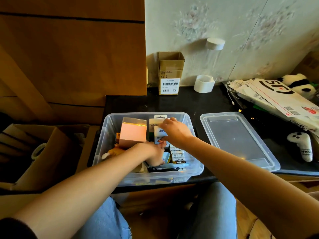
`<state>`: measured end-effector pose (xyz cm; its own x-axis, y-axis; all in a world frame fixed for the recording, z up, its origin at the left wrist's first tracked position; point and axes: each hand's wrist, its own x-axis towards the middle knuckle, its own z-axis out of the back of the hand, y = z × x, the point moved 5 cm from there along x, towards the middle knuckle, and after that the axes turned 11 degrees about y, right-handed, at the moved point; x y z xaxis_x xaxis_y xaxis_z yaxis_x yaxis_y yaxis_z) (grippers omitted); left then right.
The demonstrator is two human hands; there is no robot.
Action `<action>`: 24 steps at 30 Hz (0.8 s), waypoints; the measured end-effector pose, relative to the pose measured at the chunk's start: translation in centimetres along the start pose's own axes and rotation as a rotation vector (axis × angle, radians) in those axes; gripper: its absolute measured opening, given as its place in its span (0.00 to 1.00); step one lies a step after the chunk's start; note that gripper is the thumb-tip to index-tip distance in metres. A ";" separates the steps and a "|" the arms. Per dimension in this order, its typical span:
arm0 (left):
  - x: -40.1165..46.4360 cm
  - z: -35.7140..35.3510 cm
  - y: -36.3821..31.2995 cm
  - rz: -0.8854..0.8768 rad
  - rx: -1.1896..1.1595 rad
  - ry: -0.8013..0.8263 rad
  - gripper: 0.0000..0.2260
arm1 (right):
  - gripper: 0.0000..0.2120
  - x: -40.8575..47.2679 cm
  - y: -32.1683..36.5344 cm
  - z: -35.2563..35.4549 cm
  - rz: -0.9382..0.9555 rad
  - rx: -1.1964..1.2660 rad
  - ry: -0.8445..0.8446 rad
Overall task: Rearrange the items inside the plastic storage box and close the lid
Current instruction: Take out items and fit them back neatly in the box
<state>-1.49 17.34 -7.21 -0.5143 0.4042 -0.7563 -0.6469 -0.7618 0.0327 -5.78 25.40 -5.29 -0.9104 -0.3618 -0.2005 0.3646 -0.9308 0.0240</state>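
The clear plastic storage box [110, 128] stands open on the black table, packed with items. A pink box [133, 133] with a clear top stands at its back left. My right hand [176, 131] pinches a white and blue carton [159, 133] standing in the middle, in front of a white Belkin package [153, 122]. My left hand [151, 153] reaches down into the box and curls round a small light-blue item [167, 156] beside the Heybright battery packs [177, 155]. A yellow toy [114, 152] lies at the left. The clear lid [238, 138] lies flat to the right of the box.
A tall cardboard carton [170, 75] and a white tape roll [203, 83] stand by the wall. Courier bags [276, 99], a white cable and a panda plush [300, 84] fill the right end. A white controller [302, 145] lies beside the lid. An open cardboard box [43, 152] sits left.
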 end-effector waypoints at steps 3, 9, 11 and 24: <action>0.0 -0.5 0.2 -0.021 -0.007 0.003 0.26 | 0.23 0.0 0.3 0.2 -0.010 -0.121 -0.064; -0.3 -0.2 0.3 -0.063 -0.089 -0.111 0.29 | 0.19 -0.1 -0.2 0.7 -0.008 0.122 -0.011; -0.6 -0.1 0.4 -0.047 -0.065 -0.119 0.27 | 0.16 -0.1 -0.7 1.8 -0.006 0.223 -0.024; -2.2 0.8 1.8 -0.022 -0.050 -0.232 0.16 | 0.12 -3.6 -2.1 0.0 -0.047 0.314 0.281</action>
<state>-1.97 15.48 -5.00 -0.6197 0.5225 -0.5856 -0.6337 -0.7734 -0.0194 -3.30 28.64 -4.61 -0.8202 -0.3313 -0.4664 0.2074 -0.9320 0.2973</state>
